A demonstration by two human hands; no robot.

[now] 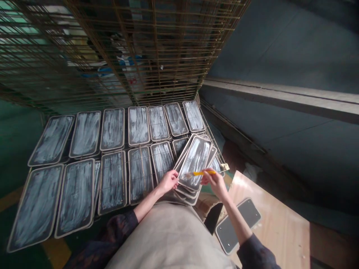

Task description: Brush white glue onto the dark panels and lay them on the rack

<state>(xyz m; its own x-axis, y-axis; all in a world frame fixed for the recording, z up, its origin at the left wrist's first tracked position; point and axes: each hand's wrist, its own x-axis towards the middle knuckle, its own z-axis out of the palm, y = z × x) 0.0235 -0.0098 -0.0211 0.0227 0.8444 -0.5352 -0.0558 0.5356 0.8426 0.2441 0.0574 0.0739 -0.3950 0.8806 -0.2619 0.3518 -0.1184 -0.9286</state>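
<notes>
A dark rectangular panel (pixel 195 158) with rounded corners and a pale rim lies on top of a small fanned stack of like panels. Streaks of white coating cover its face. My left hand (pixel 169 181) has its fingers closed on the panel's left edge, near the lower corner. In my right hand (pixel 213 178) is a small brush (pixel 200 173) with a yellow handle, its bristles pointing left over the lower part of the panel's face. Whether the bristles touch the surface is hard to tell.
Two rows of white-streaked panels (pixel 112 181) rest on a wire rack (pixel 217 147). More wire shelves (pixel 157 45) rise above and behind. To the right, an uncoated grey panel (pixel 238 225) with small studs lies on a wooden board (pixel 276 220). A blue-grey wall (pixel 303 142) bounds the right side.
</notes>
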